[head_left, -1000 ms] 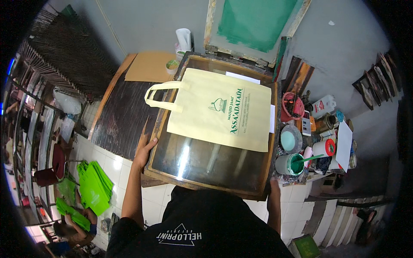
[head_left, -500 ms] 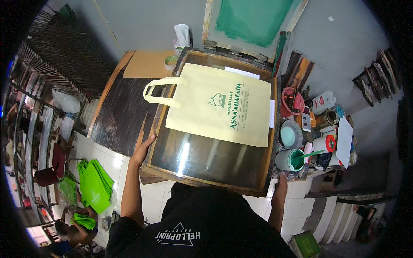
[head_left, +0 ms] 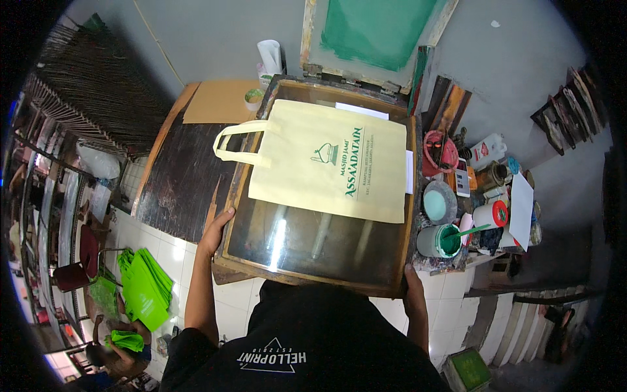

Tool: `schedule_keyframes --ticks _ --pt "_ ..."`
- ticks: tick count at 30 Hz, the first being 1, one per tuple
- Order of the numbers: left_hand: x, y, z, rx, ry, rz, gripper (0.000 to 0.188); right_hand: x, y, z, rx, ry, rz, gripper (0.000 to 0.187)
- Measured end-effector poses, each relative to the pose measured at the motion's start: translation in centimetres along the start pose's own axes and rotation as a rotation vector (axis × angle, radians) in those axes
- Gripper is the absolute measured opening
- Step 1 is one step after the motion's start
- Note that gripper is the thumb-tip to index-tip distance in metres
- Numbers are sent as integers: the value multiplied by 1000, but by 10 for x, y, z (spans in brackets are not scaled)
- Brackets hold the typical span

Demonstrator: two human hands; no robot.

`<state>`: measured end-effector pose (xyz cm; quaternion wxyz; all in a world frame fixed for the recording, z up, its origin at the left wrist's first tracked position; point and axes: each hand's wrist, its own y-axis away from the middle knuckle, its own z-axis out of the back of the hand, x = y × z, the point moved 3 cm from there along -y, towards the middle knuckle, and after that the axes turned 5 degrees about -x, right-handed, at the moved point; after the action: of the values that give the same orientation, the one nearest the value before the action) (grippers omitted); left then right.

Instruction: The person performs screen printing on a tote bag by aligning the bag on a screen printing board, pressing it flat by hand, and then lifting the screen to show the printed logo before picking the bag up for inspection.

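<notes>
Left hand [head_left: 213, 235] touched the left edge of the glass-topped box [head_left: 297, 245], right hand [head_left: 414, 291] by its near right corner; whether either gripped, I couldn't tell. A cream bag [head_left: 294, 176] lay flat on top.

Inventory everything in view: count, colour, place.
Wood-framed glass tabletop: one, brown rim, centre
Printed fabric tote bag: one, cream, on tabletop
Framed rectangular screen: one, green, top
Cylindrical paint tub: one, light grey, right
Assorted containers: uncounted, mixed colours, right
Flat cardboard sheet: one, brown, upper left
Slatted rack: one, dark, far left
Folded fabric stack: one, green, lower left
Co-worker: one, lower left
Printed shirt: one, black, bottom
Left fingers, right fingers: one set each, tabletop's sides
</notes>
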<state>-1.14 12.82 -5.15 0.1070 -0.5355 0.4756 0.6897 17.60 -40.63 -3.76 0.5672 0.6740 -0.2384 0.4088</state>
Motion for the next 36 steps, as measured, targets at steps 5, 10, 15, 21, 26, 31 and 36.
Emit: schedule_keyframes --ticks 5,10,15,21,26,31,36 --pt "-7 8 -2 -95 -142 -34 91 2 -1 22 -442 62 120 73" --pt "-3 -2 5 -235 -288 -331 96 -9 -5 12 -116 -15 16 70" --pt "-6 3 0 -29 1 82 73 -11 -14 35 -280 -71 115 69" --pt "-4 10 -5 -19 42 77 72 13 6 4 -219 -84 15 74" --pt "-5 2 -3 -36 -52 -55 77 7 -1 6 -206 134 168 77" --pt "-14 8 -15 -159 -82 -155 74 24 11 6 -259 -84 -31 75" --pt "-6 -2 -4 -36 -34 11 75 -15 -5 16 -154 -191 100 73"
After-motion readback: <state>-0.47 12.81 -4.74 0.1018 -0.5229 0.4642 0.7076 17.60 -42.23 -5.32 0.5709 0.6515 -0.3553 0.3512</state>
